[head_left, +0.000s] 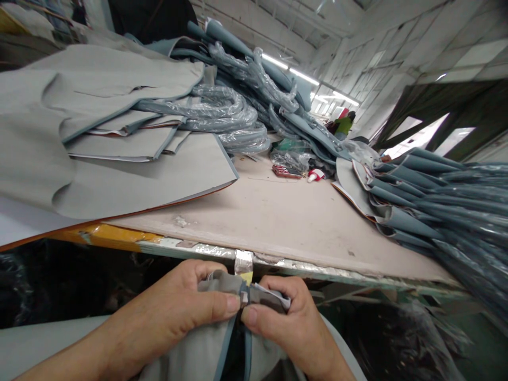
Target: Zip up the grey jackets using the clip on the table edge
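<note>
Just below the table's front edge, my left hand (198, 299) pinches a folded part of a grey fabric piece (190, 349) with blue-grey edging. Close beside it, my right hand (289, 323) grips the other side of the same fabric, its thumb pressed near the middle. Both thumbs nearly meet where two blue-grey edges come together, with a dark gap running down between them. A pale bit (244, 297) shows between the thumbs, too small to name. Behind the hands, a silvery tape strip with a yellow end (244, 264) hangs at the table edge.
Large grey sheets (130, 180) with blue edging lie at left on the table (262, 217). Plastic-wrapped rolled pieces (234, 114) are piled behind them. More folded pieces (420, 196) stack at right. A red patterned object (286, 171) and a small red-and-white bottle (316, 175) lie mid-table.
</note>
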A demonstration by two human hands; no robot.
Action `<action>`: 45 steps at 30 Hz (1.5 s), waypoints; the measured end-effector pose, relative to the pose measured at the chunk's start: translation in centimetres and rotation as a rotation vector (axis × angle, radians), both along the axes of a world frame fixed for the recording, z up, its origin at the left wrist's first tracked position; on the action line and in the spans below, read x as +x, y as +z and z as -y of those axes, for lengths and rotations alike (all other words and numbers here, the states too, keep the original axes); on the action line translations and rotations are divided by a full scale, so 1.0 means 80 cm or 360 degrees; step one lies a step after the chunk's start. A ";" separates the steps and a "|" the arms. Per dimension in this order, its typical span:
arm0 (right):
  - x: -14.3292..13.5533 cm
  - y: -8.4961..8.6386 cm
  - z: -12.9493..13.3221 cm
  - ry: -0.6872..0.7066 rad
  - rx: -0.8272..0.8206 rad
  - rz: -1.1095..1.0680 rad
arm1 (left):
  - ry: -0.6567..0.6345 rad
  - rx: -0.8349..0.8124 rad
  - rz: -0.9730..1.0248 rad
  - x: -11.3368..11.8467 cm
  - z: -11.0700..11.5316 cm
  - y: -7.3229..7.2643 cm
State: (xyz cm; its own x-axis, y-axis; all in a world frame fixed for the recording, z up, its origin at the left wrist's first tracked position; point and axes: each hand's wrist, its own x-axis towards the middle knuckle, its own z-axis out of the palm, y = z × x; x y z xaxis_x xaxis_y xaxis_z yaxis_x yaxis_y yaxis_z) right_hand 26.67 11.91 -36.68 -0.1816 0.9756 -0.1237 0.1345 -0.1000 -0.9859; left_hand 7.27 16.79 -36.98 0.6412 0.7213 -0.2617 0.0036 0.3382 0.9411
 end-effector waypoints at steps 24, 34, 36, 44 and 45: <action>0.004 -0.004 0.000 0.0024 -0.0046 -0.0052 | 0.0158 -0.0228 0.0182 0.009 0.009 -0.002; 0.005 -0.004 0.001 0.0046 -0.0095 -0.0042 | 0.0166 -0.0106 0.0034 0.004 0.009 -0.002; 0.005 -0.004 0.002 0.0049 -0.0106 -0.0034 | 0.0161 -0.0090 0.0025 0.004 0.009 -0.001; 0.007 -0.003 0.001 0.0073 -0.0109 -0.0051 | 0.0129 -0.0100 0.0013 0.002 0.011 0.001; 0.007 -0.004 0.002 0.0075 -0.0111 -0.0049 | 0.0123 -0.0102 0.0014 0.002 0.011 0.001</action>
State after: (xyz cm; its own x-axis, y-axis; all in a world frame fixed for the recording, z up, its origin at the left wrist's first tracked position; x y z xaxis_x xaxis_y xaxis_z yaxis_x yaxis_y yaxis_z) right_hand 27.25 11.78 -36.97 -0.2316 0.9552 -0.1845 0.1103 -0.1626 -0.9805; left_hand 7.43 15.89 -36.91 0.5866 0.7509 -0.3034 -0.0330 0.3965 0.9174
